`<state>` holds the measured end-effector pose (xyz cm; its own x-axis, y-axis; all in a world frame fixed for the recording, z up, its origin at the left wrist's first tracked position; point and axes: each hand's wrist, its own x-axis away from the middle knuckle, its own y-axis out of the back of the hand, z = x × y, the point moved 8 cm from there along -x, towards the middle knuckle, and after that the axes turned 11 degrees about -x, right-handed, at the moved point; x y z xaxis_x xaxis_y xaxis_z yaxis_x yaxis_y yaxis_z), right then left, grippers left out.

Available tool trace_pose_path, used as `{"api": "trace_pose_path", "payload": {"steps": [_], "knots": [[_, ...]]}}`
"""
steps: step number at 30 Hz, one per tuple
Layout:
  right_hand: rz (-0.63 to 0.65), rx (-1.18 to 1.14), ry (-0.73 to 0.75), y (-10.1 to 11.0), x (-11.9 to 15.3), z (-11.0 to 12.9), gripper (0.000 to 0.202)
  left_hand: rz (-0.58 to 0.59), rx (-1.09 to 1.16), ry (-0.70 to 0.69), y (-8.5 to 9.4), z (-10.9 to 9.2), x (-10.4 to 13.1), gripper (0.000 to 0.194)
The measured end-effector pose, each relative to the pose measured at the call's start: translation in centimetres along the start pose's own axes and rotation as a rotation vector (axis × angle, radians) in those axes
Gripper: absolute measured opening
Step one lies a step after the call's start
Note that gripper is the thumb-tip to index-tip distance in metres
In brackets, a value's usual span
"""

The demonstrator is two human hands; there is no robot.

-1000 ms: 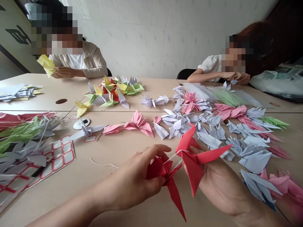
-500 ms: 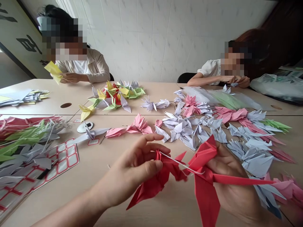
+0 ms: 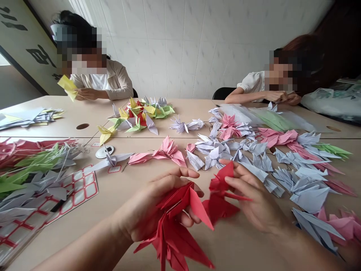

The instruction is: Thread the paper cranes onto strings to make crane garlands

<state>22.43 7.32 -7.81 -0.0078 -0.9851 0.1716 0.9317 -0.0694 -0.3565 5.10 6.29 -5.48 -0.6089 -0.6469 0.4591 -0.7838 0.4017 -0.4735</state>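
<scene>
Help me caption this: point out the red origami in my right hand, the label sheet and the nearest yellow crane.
Red origami (image 3: 229,171): head view, upper flap.
Label sheet (image 3: 90,190): head view, blank label near right edge.
Nearest yellow crane (image 3: 104,138): head view, front wing.

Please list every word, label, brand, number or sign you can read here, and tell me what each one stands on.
No text can be quoted with certainty.
Board, upper left: large dark characters, slanted and partly cut off; I cannot read them reliably.
Red-bordered label sheet, left: no legible writing.
Small red-bordered label on the table: too small to read.
</scene>
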Motion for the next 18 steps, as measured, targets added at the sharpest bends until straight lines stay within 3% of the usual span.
{"api": "trace_pose_path", "payload": {"steps": [2,4,7,9,11,14,18], "knots": [[-0.159,0.107,0.190,1.4,-0.1,1.2,0.039,-0.072,0.010,-0.015,0.5,0.4,-0.4,0.020],[-0.228,0.213,0.392,1.7,0.8,2.7,0.035,-0.127,0.027,-0.039,0.8,0.8,-0.7,0.014],[-0.085,0.472,0.546,-0.6,3.0,4.2,0.024,-0.144,0.047,-0.055,0.7,1.3,-1.0,0.011],[0.078,0.609,0.511,-2.6,4.1,4.0,0.024,-0.128,0.035,-0.059,0.4,1.7,-1.0,0.012],[0.150,0.654,0.427,-3.7,4.4,3.4,0.021,-0.090,0.008,-0.080,-0.2,1.8,-0.9,0.012],[0.195,0.560,0.239,-4.1,3.7,2.1,0.005,-0.033,-0.044,-0.106,-1.0,1.8,-0.7,0.012],[0.164,0.365,0.063,-3.3,2.5,0.9,0.019,0.010,-0.086,-0.108,-1.2,1.4,-0.5,0.015]]}}
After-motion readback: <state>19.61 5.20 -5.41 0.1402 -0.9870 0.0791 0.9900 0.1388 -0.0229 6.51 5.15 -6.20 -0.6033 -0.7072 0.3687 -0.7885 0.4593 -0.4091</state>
